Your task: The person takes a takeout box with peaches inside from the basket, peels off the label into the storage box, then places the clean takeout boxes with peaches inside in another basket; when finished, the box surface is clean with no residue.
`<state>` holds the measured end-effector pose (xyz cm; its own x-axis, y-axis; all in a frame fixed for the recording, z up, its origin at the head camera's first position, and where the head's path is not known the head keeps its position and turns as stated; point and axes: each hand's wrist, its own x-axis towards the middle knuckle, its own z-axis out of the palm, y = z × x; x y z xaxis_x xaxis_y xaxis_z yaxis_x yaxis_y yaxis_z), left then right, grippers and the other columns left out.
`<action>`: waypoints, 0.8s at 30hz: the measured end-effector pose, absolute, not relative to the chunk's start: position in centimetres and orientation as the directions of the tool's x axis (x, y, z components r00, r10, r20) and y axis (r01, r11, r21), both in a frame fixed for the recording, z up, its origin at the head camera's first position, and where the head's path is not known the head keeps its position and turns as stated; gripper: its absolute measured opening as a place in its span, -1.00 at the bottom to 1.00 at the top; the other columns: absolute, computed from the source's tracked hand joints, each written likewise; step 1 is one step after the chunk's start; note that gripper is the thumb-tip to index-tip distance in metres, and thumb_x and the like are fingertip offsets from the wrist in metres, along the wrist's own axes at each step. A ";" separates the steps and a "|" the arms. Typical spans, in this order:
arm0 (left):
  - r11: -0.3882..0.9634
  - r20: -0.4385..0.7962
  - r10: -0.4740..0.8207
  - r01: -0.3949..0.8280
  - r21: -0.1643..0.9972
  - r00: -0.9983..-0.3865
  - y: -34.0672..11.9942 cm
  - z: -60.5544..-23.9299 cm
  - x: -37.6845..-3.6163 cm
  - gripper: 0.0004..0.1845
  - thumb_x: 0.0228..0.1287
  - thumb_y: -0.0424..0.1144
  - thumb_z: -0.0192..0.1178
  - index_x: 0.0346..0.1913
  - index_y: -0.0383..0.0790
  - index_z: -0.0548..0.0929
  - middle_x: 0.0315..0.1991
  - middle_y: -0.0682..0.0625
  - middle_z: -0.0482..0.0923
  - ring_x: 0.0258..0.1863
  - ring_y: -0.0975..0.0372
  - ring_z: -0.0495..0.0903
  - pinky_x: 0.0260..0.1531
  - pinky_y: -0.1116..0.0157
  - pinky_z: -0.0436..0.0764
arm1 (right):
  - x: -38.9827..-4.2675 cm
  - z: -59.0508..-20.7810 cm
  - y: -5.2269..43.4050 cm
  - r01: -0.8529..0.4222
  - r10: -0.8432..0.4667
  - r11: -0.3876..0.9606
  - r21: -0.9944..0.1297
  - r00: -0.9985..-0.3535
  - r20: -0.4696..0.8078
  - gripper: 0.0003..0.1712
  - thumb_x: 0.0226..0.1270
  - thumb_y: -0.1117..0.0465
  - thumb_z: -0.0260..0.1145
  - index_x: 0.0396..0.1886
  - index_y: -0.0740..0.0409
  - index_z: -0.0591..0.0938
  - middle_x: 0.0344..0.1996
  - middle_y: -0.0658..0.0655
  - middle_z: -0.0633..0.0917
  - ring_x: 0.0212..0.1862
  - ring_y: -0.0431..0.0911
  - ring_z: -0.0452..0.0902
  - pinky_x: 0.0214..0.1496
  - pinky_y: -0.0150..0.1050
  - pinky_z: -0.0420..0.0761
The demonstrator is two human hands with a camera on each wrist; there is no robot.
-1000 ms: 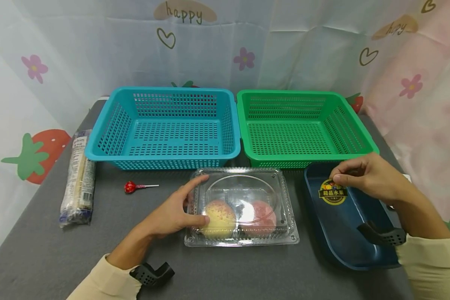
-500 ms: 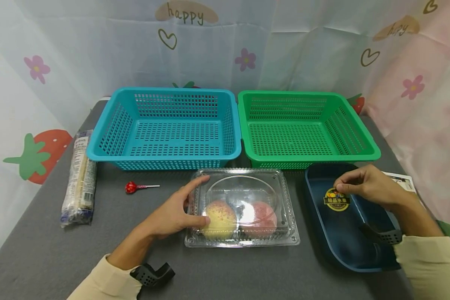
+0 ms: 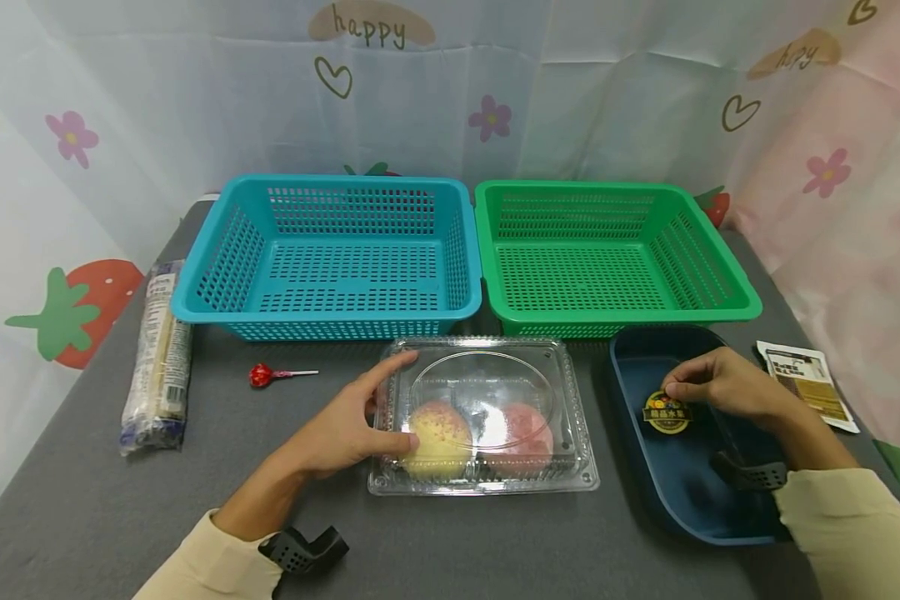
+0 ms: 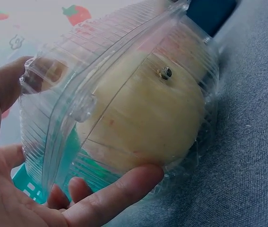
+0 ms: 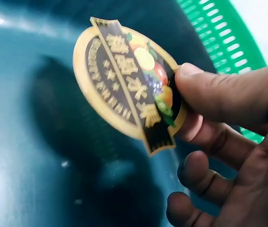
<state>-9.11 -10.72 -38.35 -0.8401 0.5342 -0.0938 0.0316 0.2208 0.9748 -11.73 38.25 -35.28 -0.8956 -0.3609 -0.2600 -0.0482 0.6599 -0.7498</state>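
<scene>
My left hand point(image 3: 356, 429) grips the left end of a clear plastic fruit box point(image 3: 487, 479), thumb in front and fingers spread behind. Through the lid show a yellow fruit point(image 3: 438, 446) with red speckles and a pink fruit point(image 3: 525, 437). In the left wrist view, the pale fruit point(image 4: 143, 118) has a dark stem end facing the camera. Over the dark blue tray point(image 3: 630, 433), my right hand point(image 3: 727, 383) pinches a round black-and-gold fruit sticker point(image 3: 667, 419) by its edge between thumb and forefinger. The sticker point(image 5: 124, 85) faces up in the right wrist view.
A blue basket point(image 3: 326, 317) and a green basket point(image 3: 622, 317) stand side by side at the back. At left lie a long plastic-wrapped pack point(image 3: 157, 358) and a red lollipop point(image 3: 261, 375). A white-and-brown packet point(image 3: 806, 383) lies right of the tray.
My right hand has moved toward the person and slightly left with the sticker, lower in the head view. The packet beyond the tray has come into sight. My left hand has stayed on the box.
</scene>
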 end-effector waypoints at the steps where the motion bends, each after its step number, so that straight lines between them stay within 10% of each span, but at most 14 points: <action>1: 0.224 -0.093 0.532 0.034 0.974 -0.842 -10.7 -38.3 -9.1 0.00 0.01 -0.22 0.46 0.50 0.15 0.11 0.23 -0.26 0.25 0.04 -0.13 0.41 -0.17 0.08 0.54 | -11.8 -35.5 38.3 -0.045 -0.361 0.665 -0.745 -0.893 -0.268 -0.79 0.36 0.27 0.28 -0.19 0.36 0.70 -0.31 0.11 0.70 -0.24 -0.15 0.57 -0.19 -0.25 0.59; 24: 0.209 -0.086 0.527 0.031 0.977 -0.846 -10.6 -38.2 -9.0 0.02 -0.01 -0.24 0.47 0.50 0.13 0.12 0.34 -0.25 0.15 0.10 -0.18 0.35 -0.08 0.01 0.50 | -12.2 -36.4 37.8 -0.122 -0.375 0.771 -0.625 -0.880 -0.291 -0.82 0.36 0.30 0.27 -0.21 0.34 0.72 -0.33 0.08 0.72 -0.27 -0.10 0.60 -0.25 -0.23 0.58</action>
<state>-9.01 -10.58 -38.17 -0.8458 0.5266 -0.0858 0.0308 0.2087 0.9775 -12.15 37.81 -36.37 -0.8802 -0.3751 -0.2908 -0.1219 0.7708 -0.6253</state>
